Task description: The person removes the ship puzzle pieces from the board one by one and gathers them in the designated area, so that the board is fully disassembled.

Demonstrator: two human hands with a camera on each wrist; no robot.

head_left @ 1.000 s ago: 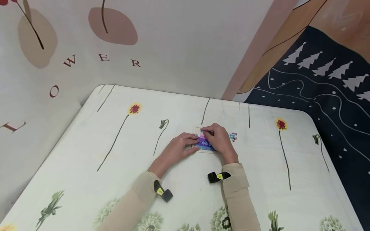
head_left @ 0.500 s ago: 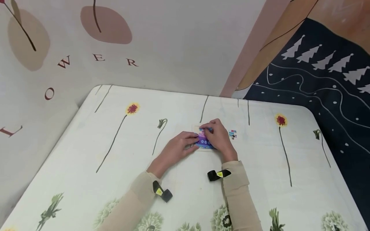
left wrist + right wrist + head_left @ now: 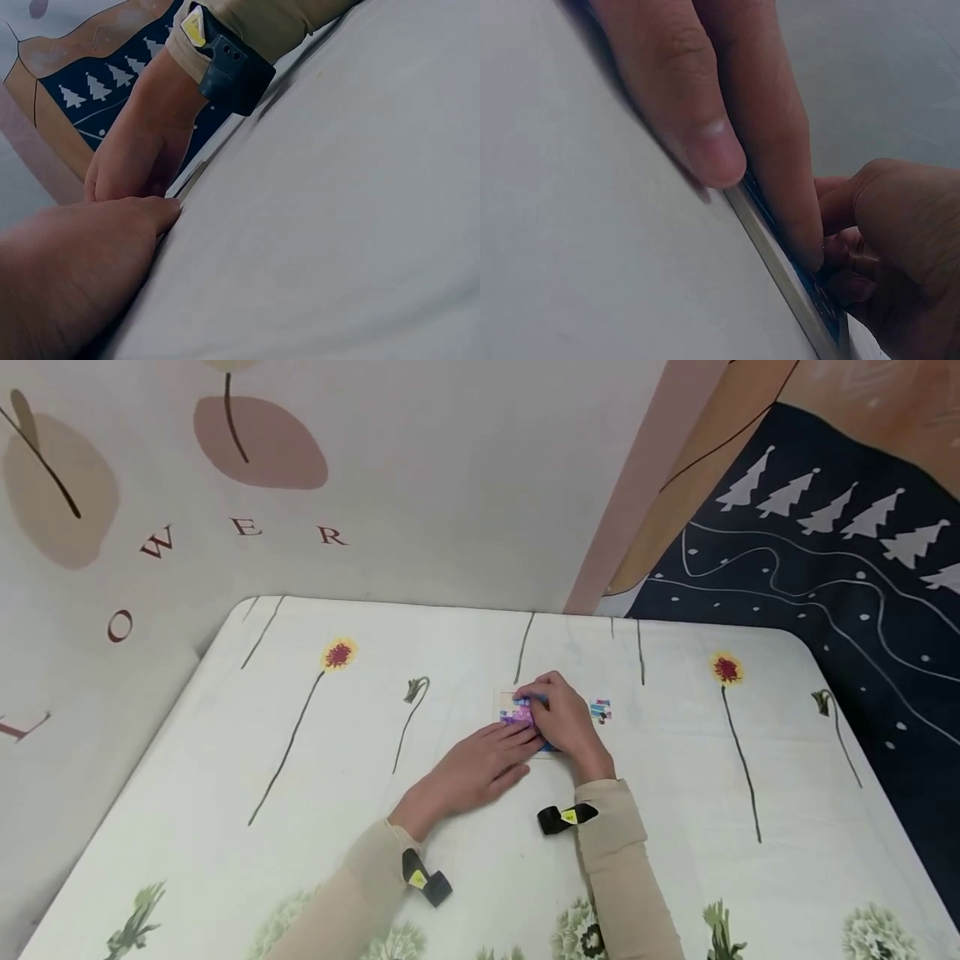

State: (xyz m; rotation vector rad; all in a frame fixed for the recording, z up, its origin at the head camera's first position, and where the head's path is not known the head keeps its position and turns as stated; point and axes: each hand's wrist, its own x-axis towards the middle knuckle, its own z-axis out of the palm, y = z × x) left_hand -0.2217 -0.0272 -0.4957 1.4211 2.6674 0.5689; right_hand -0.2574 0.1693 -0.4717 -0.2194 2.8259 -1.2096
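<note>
A small jigsaw puzzle (image 3: 514, 713) in purple, pink and blue lies flat in a pale frame on the table. My left hand (image 3: 480, 770) rests across its lower part with fingers extended, covering much of the picture. Over the upper right part, my right hand (image 3: 564, 720) bends its fingers and pinches a puzzle piece, mostly hidden behind them. The right wrist view catches the thin edge of the puzzle board (image 3: 776, 259), with left fingers (image 3: 761, 112) on top and the curled right hand (image 3: 911, 240) beside them. In the left wrist view the left hand (image 3: 75, 262) blocks the puzzle.
Loose puzzle pieces (image 3: 601, 711) lie together just right of the right hand. A white cloth with printed flowers covers the table (image 3: 420, 627). Behind it stands a pale wall (image 3: 450, 485), and a dark panel with printed trees (image 3: 795, 552) is at the right.
My left hand has slid from the puzzle's left edge onto its lower part, and its fingers have straightened. The right hand stays at the upper right part. The head view has shifted slightly.
</note>
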